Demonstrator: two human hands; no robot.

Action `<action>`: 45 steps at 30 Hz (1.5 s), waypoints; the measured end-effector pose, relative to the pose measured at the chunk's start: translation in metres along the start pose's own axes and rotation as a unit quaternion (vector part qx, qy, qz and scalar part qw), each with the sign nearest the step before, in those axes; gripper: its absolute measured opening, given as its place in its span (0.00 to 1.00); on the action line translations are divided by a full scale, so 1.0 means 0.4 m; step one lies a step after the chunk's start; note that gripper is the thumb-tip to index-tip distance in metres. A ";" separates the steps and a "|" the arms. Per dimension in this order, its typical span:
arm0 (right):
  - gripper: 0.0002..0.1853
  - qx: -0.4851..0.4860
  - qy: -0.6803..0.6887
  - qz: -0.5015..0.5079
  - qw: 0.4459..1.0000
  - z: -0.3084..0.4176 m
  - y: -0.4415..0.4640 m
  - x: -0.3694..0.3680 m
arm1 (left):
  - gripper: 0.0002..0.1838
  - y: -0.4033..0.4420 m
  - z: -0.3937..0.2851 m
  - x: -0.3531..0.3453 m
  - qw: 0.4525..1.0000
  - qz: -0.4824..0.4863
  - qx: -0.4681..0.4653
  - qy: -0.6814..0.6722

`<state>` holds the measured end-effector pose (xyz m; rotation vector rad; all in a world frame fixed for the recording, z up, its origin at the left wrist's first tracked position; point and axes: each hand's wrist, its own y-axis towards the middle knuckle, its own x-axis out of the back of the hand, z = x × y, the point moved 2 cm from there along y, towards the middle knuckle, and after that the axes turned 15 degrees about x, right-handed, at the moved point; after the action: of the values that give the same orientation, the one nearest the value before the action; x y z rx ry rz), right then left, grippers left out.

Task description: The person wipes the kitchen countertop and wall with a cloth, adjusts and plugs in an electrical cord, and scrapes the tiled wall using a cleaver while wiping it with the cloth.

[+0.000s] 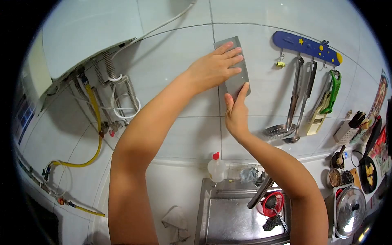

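Note:
A flat grey rectangular panel (237,81) lies against the white tiled wall, slightly tilted. My left hand (214,69) rests flat across its upper part, fingers spread and stretched out. At the panel's lower end is my right hand (238,114), its index finger along the right corner and its thumb near the bottom left; the other fingers are mostly hidden. What is on the panel's back cannot be seen.
Right of the panel, a blue hook rack (306,47) carries a skimmer (281,130), a ladle (292,139) and a green peeler (335,92). Below are a metal sink (232,220), a faucet (261,194) and a red-capped bottle (216,167). A white water heater (90,32) with hoses hangs left.

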<state>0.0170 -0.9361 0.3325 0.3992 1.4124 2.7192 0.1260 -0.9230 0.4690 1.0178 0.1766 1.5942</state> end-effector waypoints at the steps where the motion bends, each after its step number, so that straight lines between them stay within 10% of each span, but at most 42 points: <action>1: 0.40 -0.001 -0.011 0.009 1.000 0.002 0.002 0.001 | 0.19 0.011 -0.004 -0.005 1.000 -0.002 -0.003 -0.004; 25: 0.40 -0.030 -0.003 -0.118 0.993 -0.017 0.025 0.041 | 0.19 0.141 -0.053 0.004 0.998 0.055 -0.020 0.017; 45: 0.40 -0.064 0.009 -0.017 0.998 -0.075 -0.030 0.146 | 0.18 0.147 -0.126 -0.056 0.998 0.050 0.024 -0.041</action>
<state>-0.0480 -0.9435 0.3180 0.3408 1.2281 2.7740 0.0474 -0.9402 0.4629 1.1420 0.1097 1.6418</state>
